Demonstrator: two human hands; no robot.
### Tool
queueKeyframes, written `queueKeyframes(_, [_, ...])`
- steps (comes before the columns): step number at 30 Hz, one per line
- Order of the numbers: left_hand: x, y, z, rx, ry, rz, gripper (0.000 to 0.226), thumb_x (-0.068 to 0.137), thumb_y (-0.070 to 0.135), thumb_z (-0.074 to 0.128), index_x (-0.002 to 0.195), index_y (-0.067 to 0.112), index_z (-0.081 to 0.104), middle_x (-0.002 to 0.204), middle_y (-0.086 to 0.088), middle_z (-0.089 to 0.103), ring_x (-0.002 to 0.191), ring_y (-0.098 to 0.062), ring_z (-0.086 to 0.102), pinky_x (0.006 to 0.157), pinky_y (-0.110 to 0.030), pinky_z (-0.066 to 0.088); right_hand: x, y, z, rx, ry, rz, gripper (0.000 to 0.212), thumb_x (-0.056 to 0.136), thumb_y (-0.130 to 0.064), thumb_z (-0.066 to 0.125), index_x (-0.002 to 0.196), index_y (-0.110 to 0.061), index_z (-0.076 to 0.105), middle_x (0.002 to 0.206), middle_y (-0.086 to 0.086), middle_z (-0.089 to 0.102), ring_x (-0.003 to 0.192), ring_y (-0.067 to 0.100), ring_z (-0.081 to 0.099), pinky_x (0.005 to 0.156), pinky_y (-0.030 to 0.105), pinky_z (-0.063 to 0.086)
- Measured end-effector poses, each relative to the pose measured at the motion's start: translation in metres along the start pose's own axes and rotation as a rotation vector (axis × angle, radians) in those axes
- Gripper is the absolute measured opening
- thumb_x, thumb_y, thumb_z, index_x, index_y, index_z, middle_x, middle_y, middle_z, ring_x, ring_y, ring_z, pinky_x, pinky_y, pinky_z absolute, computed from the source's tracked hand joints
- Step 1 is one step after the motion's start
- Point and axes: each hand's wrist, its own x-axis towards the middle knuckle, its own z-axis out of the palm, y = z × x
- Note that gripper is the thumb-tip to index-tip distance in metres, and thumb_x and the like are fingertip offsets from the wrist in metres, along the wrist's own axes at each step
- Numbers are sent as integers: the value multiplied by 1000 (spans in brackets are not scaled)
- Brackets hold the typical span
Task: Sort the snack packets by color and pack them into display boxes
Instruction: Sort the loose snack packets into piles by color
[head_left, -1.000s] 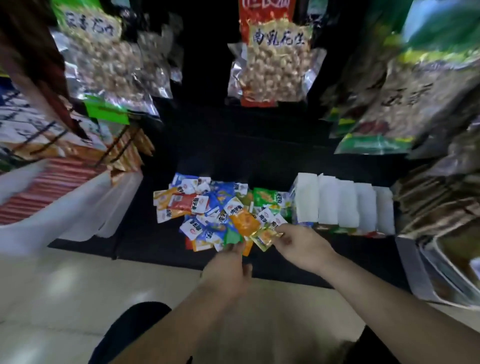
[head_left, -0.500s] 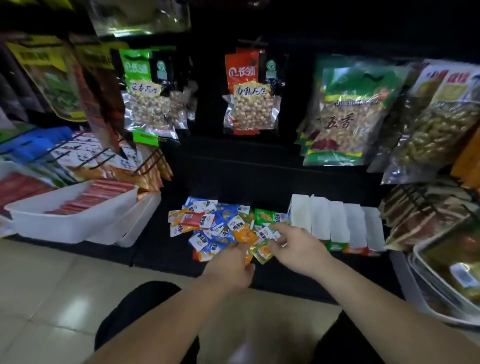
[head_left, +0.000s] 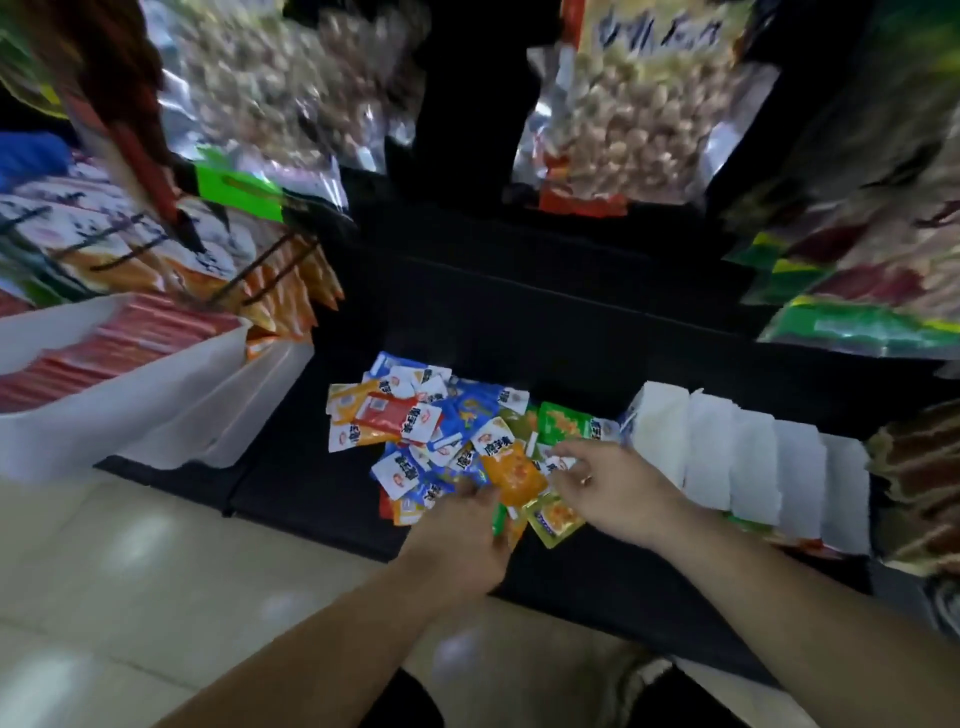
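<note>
A heap of small snack packets (head_left: 441, 431) in blue, orange, red, green and yellow lies on a low black shelf (head_left: 545, 332). To its right stands a row of white display boxes (head_left: 748, 457), side by side. My left hand (head_left: 462, 535) rests at the near edge of the heap, fingers among the packets by an orange packet (head_left: 511, 473); what it holds is hidden. My right hand (head_left: 613, 483) reaches over the heap's right side with fingers spread, touching packets near a green packet (head_left: 563, 423). A yellow-green packet (head_left: 556, 519) lies under my right wrist.
White plastic bins (head_left: 156, 395) with red packs stand at the left on the shelf. Large bags of nuts (head_left: 634, 104) hang above the shelf, more bags at the right (head_left: 872, 291). A pale tiled floor (head_left: 156, 571) lies in front.
The camera has swung down and closer. My right hand has opened and spread over the heap's right side. My left hand stays at the near edge.
</note>
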Motion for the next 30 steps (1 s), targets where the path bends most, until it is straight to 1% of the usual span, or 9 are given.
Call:
queueKeyframes(4, [40, -2, 52, -38, -45, -90, 53, 101, 40, 50, 149, 20, 37, 146, -3, 42, 132, -26, 47, 100, -43, 51, 51, 28, 25, 46, 114, 59, 45, 100, -42, 54, 145, -36, 54, 113, -6, 73, 84, 14, 71, 84, 38, 59])
queueKeyframes(8, [48, 9, 94, -60, -95, -73, 61, 101, 42, 49, 156, 23, 29, 154, 0, 35, 138, -23, 41, 108, -41, 46, 65, 54, 54, 49, 152, 142, 43, 101, -41, 55, 143, -33, 56, 123, -5, 72, 114, 19, 64, 90, 36, 54])
queueKeyframes(12, [46, 5, 98, -140, -80, -31, 56, 99, 42, 53, 150, 25, 40, 149, 5, 39, 133, -19, 48, 105, -38, 49, 56, 82, 78, 207, -46, 210, 22, 99, -39, 59, 110, -27, 75, 101, -4, 73, 90, 16, 68, 80, 32, 57])
queueKeyframes(14, [48, -2, 88, -131, -75, -49, 56, 98, 43, 53, 150, 27, 41, 151, 4, 38, 132, -20, 50, 105, -37, 50, 56, 84, 83, 423, -168, 309, 21, 101, -42, 62, 106, -27, 75, 96, -3, 72, 87, 15, 70, 71, 27, 54])
queueKeyframes(16, [53, -7, 81, -91, -66, -69, 52, 99, 44, 53, 148, 28, 43, 156, 1, 32, 133, -23, 50, 105, -37, 49, 61, 93, 89, 472, -177, 328, 20, 100, -45, 62, 106, -29, 73, 103, -2, 72, 91, 14, 69, 75, 29, 55])
queueKeyframes(20, [90, -12, 77, 54, 34, -49, 50, 103, 47, 47, 147, 22, 43, 167, -6, 15, 151, -32, 28, 114, -46, 43, 80, 111, 115, 303, 110, 207, 28, 96, -38, 63, 122, -28, 65, 116, -7, 62, 108, 21, 63, 86, 35, 53])
queueKeyframes(24, [139, -11, 108, 160, 127, -82, 64, 103, 54, 39, 159, 31, 18, 170, -4, -9, 157, -36, -1, 125, -54, 20, 90, 141, 160, 194, 231, 117, 50, 96, -38, 64, 145, -32, 54, 152, -7, 49, 132, 22, 55, 99, 35, 52])
queueKeyframes(28, [159, -20, 152, 208, 156, -115, 70, 104, 59, 26, 163, 35, -5, 169, -6, -26, 155, -41, -22, 126, -59, -4, 92, 166, 193, 1, 447, -7, 46, 89, -36, 66, 133, -21, 68, 147, 3, 60, 129, 27, 63, 90, 39, 58])
queueKeyframes(30, [151, -25, 167, 232, 213, -36, 66, 104, 58, 23, 163, 30, 14, 172, -10, -12, 156, -44, -13, 126, -61, 0, 93, 169, 195, -5, 502, -14, 41, 88, -40, 63, 123, -21, 74, 142, 3, 64, 122, 26, 67, 85, 38, 59])
